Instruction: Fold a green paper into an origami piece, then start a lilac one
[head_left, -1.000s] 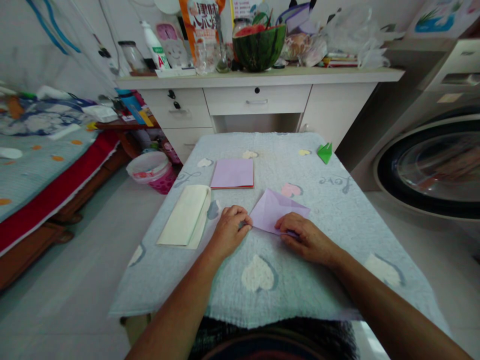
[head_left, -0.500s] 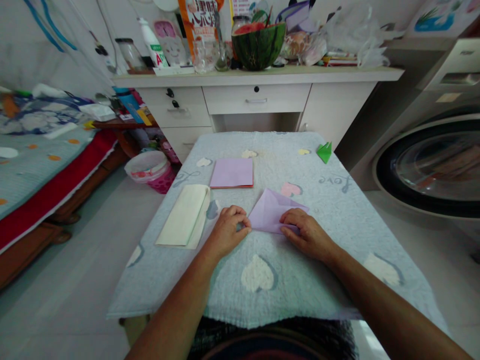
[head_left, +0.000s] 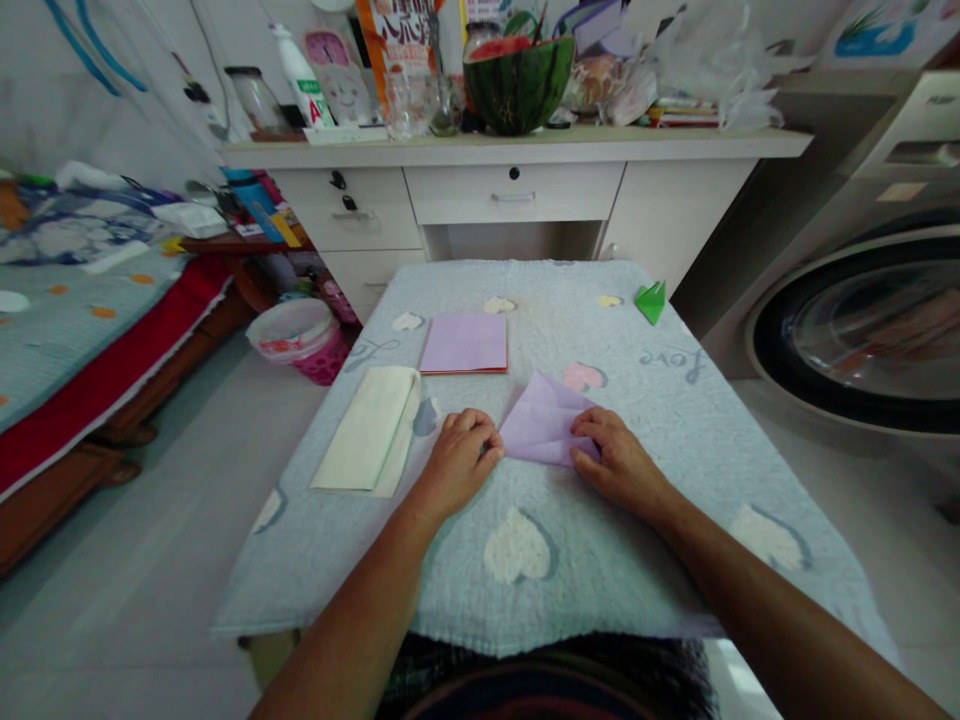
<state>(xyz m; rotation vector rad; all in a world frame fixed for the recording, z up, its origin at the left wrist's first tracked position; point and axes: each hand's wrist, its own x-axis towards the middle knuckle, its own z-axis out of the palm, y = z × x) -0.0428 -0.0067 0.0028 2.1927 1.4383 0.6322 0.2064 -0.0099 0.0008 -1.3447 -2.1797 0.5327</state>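
Note:
A creased sheet of purple paper [head_left: 541, 420] lies folded on the cloth-covered table [head_left: 615, 560]. My left hand [head_left: 466, 450] pinches its left corner between thumb and finger. Over the right part of the sheet, my right hand [head_left: 616, 455] has its thumb and curled fingers closed on the paper, hiding its right corner. Behind the hands lies a stack of square paper [head_left: 465, 342], purple on top with a red edge beneath. A folded cream cloth or paper [head_left: 367, 430] rests to the left of my left hand.
A small folded green paper piece [head_left: 651, 301] sits at the table's far right. Beyond the table stands a white cabinet [head_left: 517, 195] with a cut watermelon [head_left: 517, 90] on top. A washing machine [head_left: 862, 300] is at right, a pink bin [head_left: 300, 340] at left.
My right hand has shifted slightly to the right along the purple paper, whose right corner is now covered. My left hand stays at the left corner.

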